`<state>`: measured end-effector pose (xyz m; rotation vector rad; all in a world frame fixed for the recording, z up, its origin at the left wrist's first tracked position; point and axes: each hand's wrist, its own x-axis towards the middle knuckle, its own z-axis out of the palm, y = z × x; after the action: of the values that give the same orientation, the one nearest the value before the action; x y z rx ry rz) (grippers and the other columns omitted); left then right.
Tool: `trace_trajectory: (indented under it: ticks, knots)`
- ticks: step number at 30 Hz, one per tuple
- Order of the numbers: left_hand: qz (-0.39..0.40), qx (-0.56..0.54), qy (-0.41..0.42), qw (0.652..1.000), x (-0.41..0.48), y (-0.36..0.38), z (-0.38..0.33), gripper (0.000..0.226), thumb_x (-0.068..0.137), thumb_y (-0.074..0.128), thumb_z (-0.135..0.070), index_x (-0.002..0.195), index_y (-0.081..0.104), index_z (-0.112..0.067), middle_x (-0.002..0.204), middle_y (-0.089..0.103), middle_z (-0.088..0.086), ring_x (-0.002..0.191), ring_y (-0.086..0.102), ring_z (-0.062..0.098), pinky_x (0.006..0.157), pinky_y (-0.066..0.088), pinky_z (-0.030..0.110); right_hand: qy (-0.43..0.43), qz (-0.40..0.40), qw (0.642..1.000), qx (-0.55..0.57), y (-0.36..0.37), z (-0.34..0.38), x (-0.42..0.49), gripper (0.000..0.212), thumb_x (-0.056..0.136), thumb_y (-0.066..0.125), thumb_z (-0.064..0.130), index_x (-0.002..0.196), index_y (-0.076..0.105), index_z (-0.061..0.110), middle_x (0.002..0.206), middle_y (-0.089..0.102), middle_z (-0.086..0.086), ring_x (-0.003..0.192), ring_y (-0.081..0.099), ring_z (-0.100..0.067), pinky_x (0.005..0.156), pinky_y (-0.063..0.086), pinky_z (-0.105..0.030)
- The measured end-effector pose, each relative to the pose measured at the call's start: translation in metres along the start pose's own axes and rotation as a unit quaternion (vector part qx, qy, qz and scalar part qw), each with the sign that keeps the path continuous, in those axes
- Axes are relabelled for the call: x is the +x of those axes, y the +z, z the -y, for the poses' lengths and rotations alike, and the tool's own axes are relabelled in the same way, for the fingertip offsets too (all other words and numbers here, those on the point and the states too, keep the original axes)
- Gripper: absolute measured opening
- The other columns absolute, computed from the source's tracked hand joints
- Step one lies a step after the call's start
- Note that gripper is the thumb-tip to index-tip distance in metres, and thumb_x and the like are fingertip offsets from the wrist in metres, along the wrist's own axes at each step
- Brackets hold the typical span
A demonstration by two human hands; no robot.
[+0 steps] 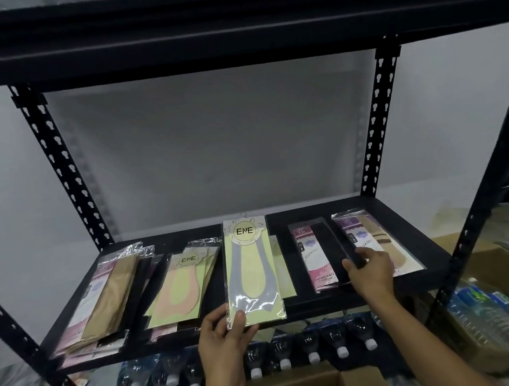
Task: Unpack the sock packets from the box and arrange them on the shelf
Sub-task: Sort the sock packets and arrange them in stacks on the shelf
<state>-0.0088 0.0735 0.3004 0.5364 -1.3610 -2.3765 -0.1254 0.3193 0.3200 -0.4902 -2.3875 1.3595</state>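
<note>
Shelving: black metal rack (377,128) with perforated uprights, set against a plain grey wall (212,135). The shelf board (280,224) at mid-frame is black and carries all the sock packets, which lie flat in a row.

Left hand (224,332), lower centre: thumb and fingers pinch the bottom end of an ENE packet (253,272) holding a grey sock on yellow card. The packet lies lengthwise with its near end over the front edge.

Right hand (372,270), right of centre: thumb and curled fingers hold the lower right edge of a black-sock packet (316,255) with a pink label. A beige-sock packet (369,235) is just beside it to the right.

At left of frame are a pile of beige-sock packets (112,295) and a fanned pile of pink-sock ENE packets (181,287).

Below the shelf is a row of white-capped water bottles (310,343). An open cardboard box (308,383) sits at bottom centre.
</note>
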Motion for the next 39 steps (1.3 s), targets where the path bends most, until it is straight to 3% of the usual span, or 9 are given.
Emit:
trace_trajectory:
  ticks: [3,5,10,18,21,25,29,35,39]
  knots:
    - [-0.002,0.008,0.006,1.0,0.0,0.005,-0.004,0.025,0.087,0.064,0.003,0.109,0.054,-0.004,0.11,0.064,0.017,0.095,0.066,0.028,0.068,0.061,0.034,-0.051,-0.026,0.998,0.022,-0.009,0.01,-0.012,0.034,0.082,0.072,0.013,0.114,0.064,0.005,0.121,0.052,-0.016,0.122,0.044,-0.031,0.095,0.041,-0.034]
    - [-0.004,0.009,0.005,1.0,0.002,0.01,-0.007,0.026,0.088,0.064,0.002,0.111,0.054,-0.004,0.11,0.065,0.017,0.096,0.068,0.029,0.073,0.059,0.038,-0.076,-0.024,0.995,0.063,-0.014,0.016,-0.023,0.027,0.083,0.07,0.01,0.11,0.065,0.008,0.119,0.052,-0.013,0.111,0.05,-0.024,0.087,0.04,-0.027]
    - [0.004,0.027,-0.005,1.0,0.019,0.03,-0.008,0.027,0.09,0.064,0.0,0.114,0.054,-0.006,0.116,0.064,0.018,0.097,0.069,0.03,0.078,0.058,0.036,-0.085,0.016,0.989,0.12,-0.014,0.014,-0.055,0.017,0.084,0.07,0.011,0.098,0.063,0.018,0.109,0.051,-0.005,0.087,0.055,-0.014,0.079,0.044,-0.026]
    - [-0.033,0.068,-0.03,0.997,0.043,0.057,0.012,0.022,0.089,0.064,0.002,0.105,0.051,-0.006,0.11,0.062,0.019,0.088,0.069,0.031,0.07,0.059,0.032,-0.087,0.058,0.987,0.122,-0.008,0.008,-0.08,0.017,0.082,0.072,0.009,0.095,0.066,0.018,0.097,0.051,0.002,0.087,0.055,-0.018,0.076,0.043,-0.026]
    - [-0.041,0.15,-0.014,0.988,0.046,0.055,0.019,0.024,0.088,0.065,0.001,0.107,0.051,-0.005,0.108,0.059,0.019,0.085,0.07,0.031,0.067,0.06,0.032,-0.086,0.062,0.987,0.119,-0.01,0.008,-0.076,0.018,0.082,0.071,0.009,0.097,0.066,0.017,0.098,0.053,-0.001,0.084,0.055,-0.016,0.075,0.043,-0.024]
    - [-0.03,0.334,0.048,0.941,0.043,0.055,0.013,0.025,0.088,0.068,-0.01,0.106,0.052,-0.007,0.101,0.057,0.01,0.065,0.069,0.02,0.056,0.06,0.033,-0.099,0.067,0.986,0.115,-0.011,0.011,-0.071,0.019,0.082,0.071,0.009,0.096,0.065,0.021,0.097,0.054,-0.002,0.085,0.056,-0.017,0.073,0.043,-0.023]
    - [-0.007,0.517,0.096,0.85,0.043,0.056,0.003,0.034,0.086,0.071,-0.029,0.111,0.054,-0.014,0.104,0.063,0.006,0.082,0.062,0.019,0.065,0.049,0.029,-0.097,0.073,0.986,0.117,-0.01,0.012,-0.069,0.02,0.083,0.071,0.009,0.097,0.065,0.021,0.099,0.054,-0.001,0.084,0.055,-0.014,0.071,0.042,-0.019]
    - [-0.006,0.647,0.116,0.754,0.043,0.05,-0.001,0.039,0.088,0.063,-0.042,0.112,0.056,-0.012,0.112,0.056,0.004,0.093,0.06,0.023,0.068,0.045,0.032,-0.102,0.086,0.982,0.132,-0.009,0.016,-0.074,0.021,0.084,0.069,0.007,0.098,0.062,0.022,0.101,0.053,0.0,0.083,0.052,-0.008,0.064,0.041,-0.012]
    - [-0.01,0.69,0.134,0.711,0.035,0.042,0.0,0.044,0.088,0.058,-0.049,0.113,0.057,-0.014,0.114,0.056,0.002,0.095,0.063,0.024,0.066,0.045,0.031,-0.102,0.087,0.982,0.132,-0.008,0.017,-0.076,0.023,0.084,0.069,0.008,0.1,0.063,0.022,0.102,0.053,0.0,0.083,0.053,-0.009,0.064,0.041,-0.013]
